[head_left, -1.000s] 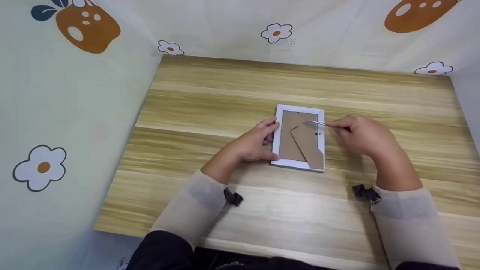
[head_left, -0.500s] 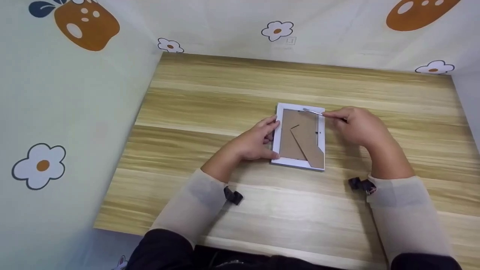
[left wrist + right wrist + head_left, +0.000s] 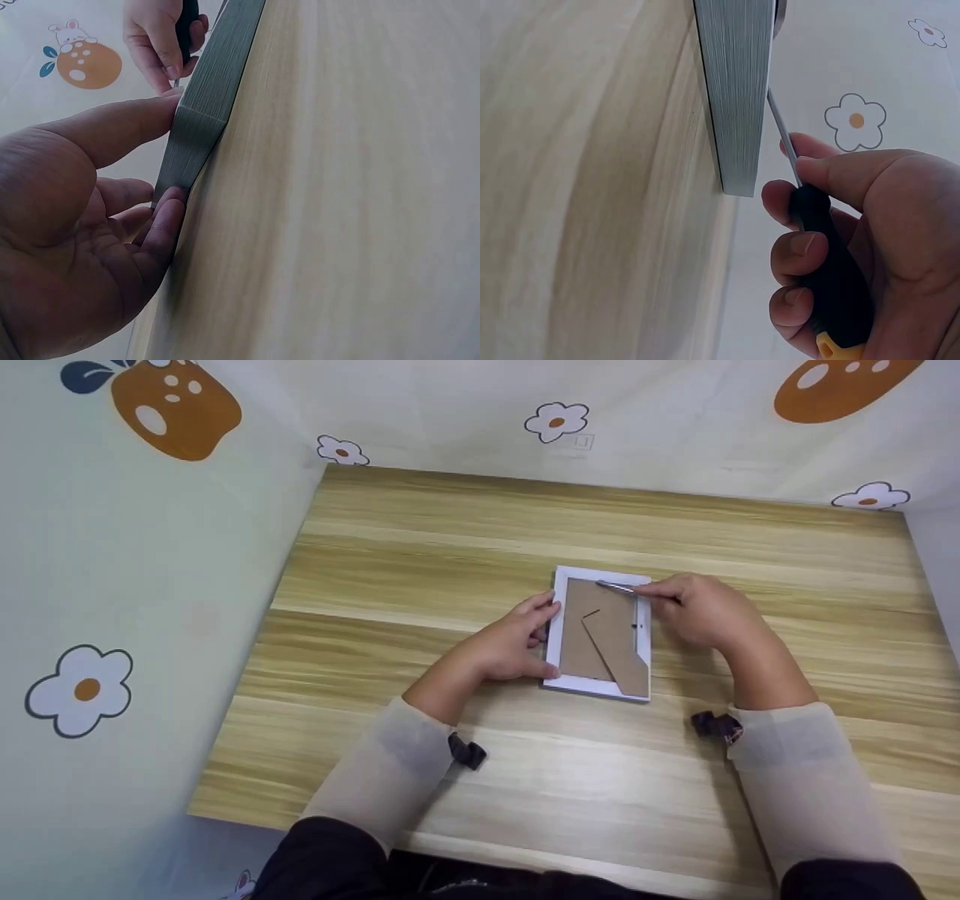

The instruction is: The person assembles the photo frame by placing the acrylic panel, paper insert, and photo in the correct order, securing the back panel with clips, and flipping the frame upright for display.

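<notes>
A white picture frame lies face down on the wooden table, showing its brown backing board and slanted stand leg. My left hand grips the frame's left edge; in the left wrist view, the thumb lies along its upper edge and fingers touch its side. My right hand holds a screwdriver by its black handle with a yellow end. The metal shaft reaches over the frame's right border, its tip by the top inner edge of the backing. Whether the tip touches anything cannot be told.
The wood-grain table spreads around the frame on all sides. Behind and to the left rise pale walls with printed fruit and flowers. Small black wrist cameras hang at both sleeves.
My right hand has moved up along the frame and slightly left, taking the screwdriver tip from over the backing board to its top inner edge. My left hand and the frame stay put.
</notes>
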Demonstrator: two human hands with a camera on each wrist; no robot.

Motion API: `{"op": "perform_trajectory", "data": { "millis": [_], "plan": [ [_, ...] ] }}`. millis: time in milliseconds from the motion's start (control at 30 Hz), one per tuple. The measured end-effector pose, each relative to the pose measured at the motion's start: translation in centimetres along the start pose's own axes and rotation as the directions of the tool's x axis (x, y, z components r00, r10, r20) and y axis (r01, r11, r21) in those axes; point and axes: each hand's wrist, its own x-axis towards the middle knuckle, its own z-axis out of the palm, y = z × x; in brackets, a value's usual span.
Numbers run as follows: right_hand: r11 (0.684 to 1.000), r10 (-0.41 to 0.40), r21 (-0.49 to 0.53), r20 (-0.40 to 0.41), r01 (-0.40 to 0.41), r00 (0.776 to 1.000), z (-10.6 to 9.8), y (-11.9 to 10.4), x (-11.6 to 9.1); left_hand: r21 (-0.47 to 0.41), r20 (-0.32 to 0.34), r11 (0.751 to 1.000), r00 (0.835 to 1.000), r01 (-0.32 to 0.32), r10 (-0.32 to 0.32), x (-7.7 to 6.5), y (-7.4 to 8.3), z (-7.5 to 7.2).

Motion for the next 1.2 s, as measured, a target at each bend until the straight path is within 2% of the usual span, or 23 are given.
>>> {"op": "perform_trajectory", "data": {
  "millis": [833, 1200],
  "plan": [
    [0.998, 0.006, 0.067, 0.057, -0.009, 0.998, 0.39, 0.45, 0.34, -0.014, -0.013, 1.0, 1.0, 0.003, -0.003, 0.13, 0.14, 0.2],
    [0.997, 0.0, 0.08, 0.051, -0.004, 0.999, 0.87, 0.44, 0.53, 0.025, -0.02, 1.0, 1.0, 0.016, -0.016, 0.16, 0.2, 0.18]
  ]
}}
